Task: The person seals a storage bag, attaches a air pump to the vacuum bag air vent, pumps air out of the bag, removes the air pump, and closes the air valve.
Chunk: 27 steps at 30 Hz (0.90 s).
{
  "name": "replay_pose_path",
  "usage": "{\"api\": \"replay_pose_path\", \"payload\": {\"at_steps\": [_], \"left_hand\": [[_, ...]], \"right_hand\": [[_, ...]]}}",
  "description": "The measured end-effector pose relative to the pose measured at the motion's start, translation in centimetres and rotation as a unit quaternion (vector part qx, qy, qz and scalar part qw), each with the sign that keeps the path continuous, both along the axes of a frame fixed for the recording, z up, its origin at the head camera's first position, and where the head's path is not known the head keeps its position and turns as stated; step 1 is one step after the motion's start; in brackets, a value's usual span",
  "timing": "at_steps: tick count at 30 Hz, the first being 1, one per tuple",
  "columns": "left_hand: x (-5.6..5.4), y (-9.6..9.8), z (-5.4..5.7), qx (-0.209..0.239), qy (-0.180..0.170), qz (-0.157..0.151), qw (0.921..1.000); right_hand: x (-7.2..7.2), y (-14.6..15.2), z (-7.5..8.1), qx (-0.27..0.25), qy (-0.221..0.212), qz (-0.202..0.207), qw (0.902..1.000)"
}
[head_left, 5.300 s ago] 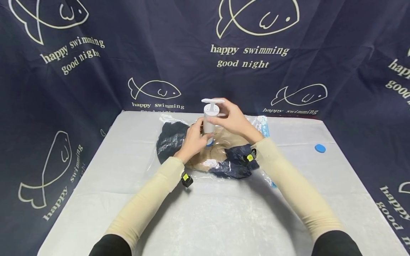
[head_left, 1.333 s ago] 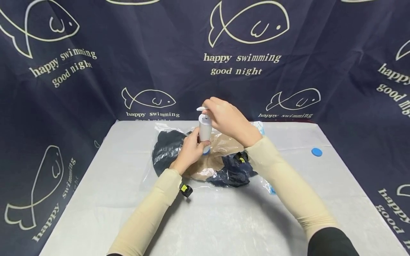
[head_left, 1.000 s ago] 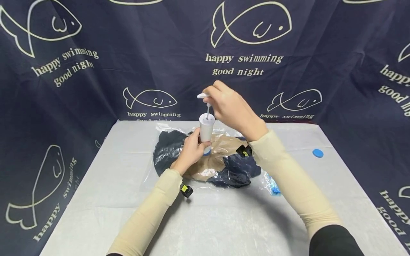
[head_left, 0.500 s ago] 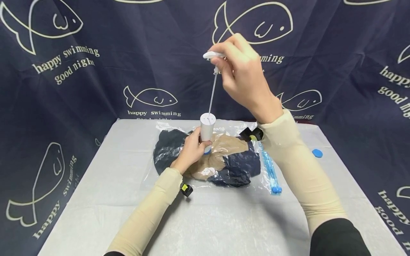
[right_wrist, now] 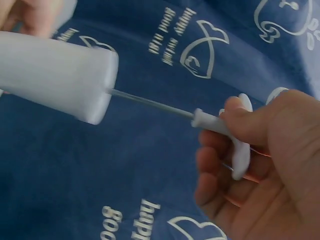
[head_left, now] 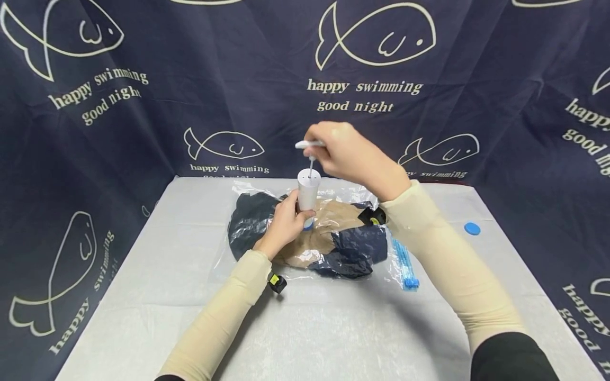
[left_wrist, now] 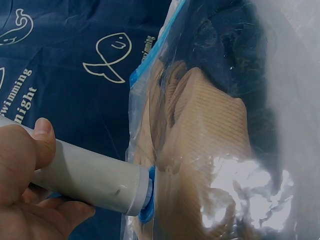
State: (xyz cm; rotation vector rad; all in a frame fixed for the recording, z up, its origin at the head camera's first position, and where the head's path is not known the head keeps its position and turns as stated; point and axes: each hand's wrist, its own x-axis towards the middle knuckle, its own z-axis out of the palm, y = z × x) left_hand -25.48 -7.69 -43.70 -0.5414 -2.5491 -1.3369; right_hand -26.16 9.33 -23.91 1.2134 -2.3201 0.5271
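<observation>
A white hand pump [head_left: 307,191] stands upright on the blue valve [left_wrist: 147,200] of a clear vacuum storage bag [head_left: 395,264]. Folded beige and dark navy clothes [head_left: 359,246] lie inside the bag. My left hand [head_left: 285,222] grips the lower part of the pump's barrel. With curled fingers my right hand [head_left: 350,156] holds the white T-shaped handle [right_wrist: 241,150] above the barrel. A short length of the thin metal rod [right_wrist: 150,103] shows between handle and barrel.
A round blue cap [head_left: 472,228] lies on the white-covered table [head_left: 333,328] at the right. The bag's blue zip strip [head_left: 405,264] runs along its right side. Navy fabric [head_left: 267,79] with fish drawings hangs behind and at both sides.
My right hand drew the pump handle up high, half a second ago, and has since come down with it, the rod sliding back into the barrel. My left hand keeps its grip.
</observation>
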Motion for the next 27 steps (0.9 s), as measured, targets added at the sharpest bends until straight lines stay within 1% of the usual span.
{"api": "replay_pose_path", "payload": {"at_steps": [4,7,12,19,22,24,27], "left_hand": [[-0.1,0.0,-0.1,-0.001,-0.001,-0.002,1.0000],[-0.1,0.0,-0.1,0.002,-0.003,-0.005,1.0000],[-0.1,-0.1,-0.1,0.006,-0.008,-0.007,0.9999],[-0.1,-0.1,-0.1,0.009,-0.007,-0.001,0.9999],[-0.1,-0.2,-0.2,0.009,-0.009,-0.005,0.9999],[-0.1,-0.4,-0.1,0.013,-0.016,-0.012,0.9997],[-0.2,-0.7,0.0,0.034,-0.041,-0.018,0.9984]], "right_hand": [[0.0,-0.2,-1.1,0.061,-0.055,-0.011,0.9966],[-0.1,-0.3,-1.6,0.084,-0.081,-0.017,0.9930],[-0.2,-0.5,-2.2,0.093,-0.096,-0.013,0.9909],[-0.2,-1.0,-2.9,0.124,-0.129,-0.029,0.9834],[-0.2,-1.1,-3.1,0.127,-0.132,-0.030,0.9827],[-0.1,-1.1,-3.1,0.125,-0.132,-0.031,0.9828],[0.0,-1.0,-3.2,0.123,-0.131,-0.024,0.9836]]}}
